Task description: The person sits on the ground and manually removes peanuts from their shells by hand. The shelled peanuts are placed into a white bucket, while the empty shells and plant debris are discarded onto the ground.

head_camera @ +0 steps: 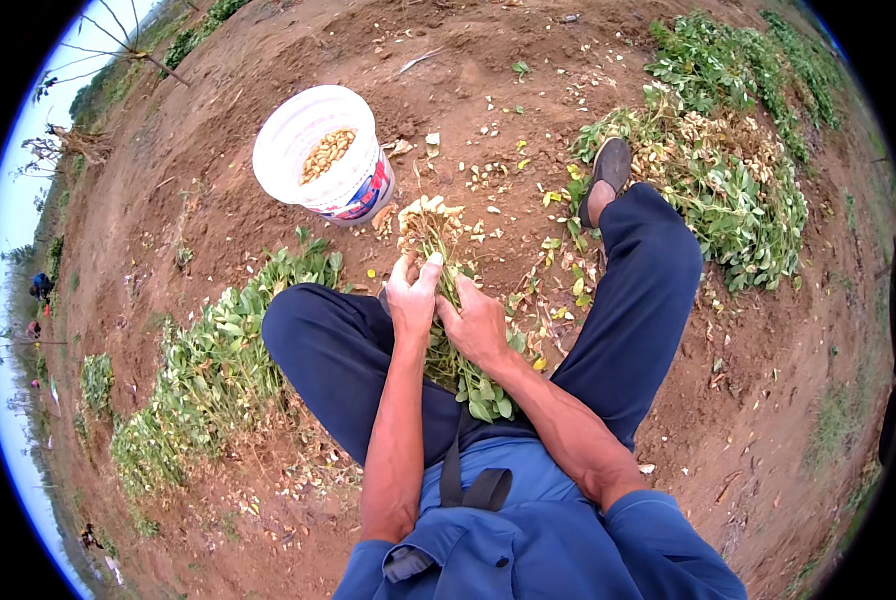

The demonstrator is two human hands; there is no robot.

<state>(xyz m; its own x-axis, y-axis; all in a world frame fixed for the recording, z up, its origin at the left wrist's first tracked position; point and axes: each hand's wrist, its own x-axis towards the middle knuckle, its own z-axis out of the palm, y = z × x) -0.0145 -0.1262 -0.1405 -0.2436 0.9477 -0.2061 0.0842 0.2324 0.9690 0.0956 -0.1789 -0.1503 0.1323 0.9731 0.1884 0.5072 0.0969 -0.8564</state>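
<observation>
A bunch of pulled peanut plants [448, 360] lies between my knees, its leaves toward my lap and its roots pointing away from me. Pale peanut pods [431, 214] cluster at the root end. My left hand [413, 292] grips the stems just below those pods, thumb on top. Close beside it, my right hand [478, 319] is closed around the same stems a little nearer my lap. Beyond my hands, to the left, stands a white plastic bucket [384, 187] with printed sides. Loose peanuts [328, 155] cover part of its bottom.
Heaped peanut plants [215, 367] lie by my left knee. Another heap [748, 202], with pods showing, lies past my right foot [607, 180]. Scattered pods [485, 175] and yellow leaves dot the brown soil [215, 150]. Distant people [41, 287] are at the far left.
</observation>
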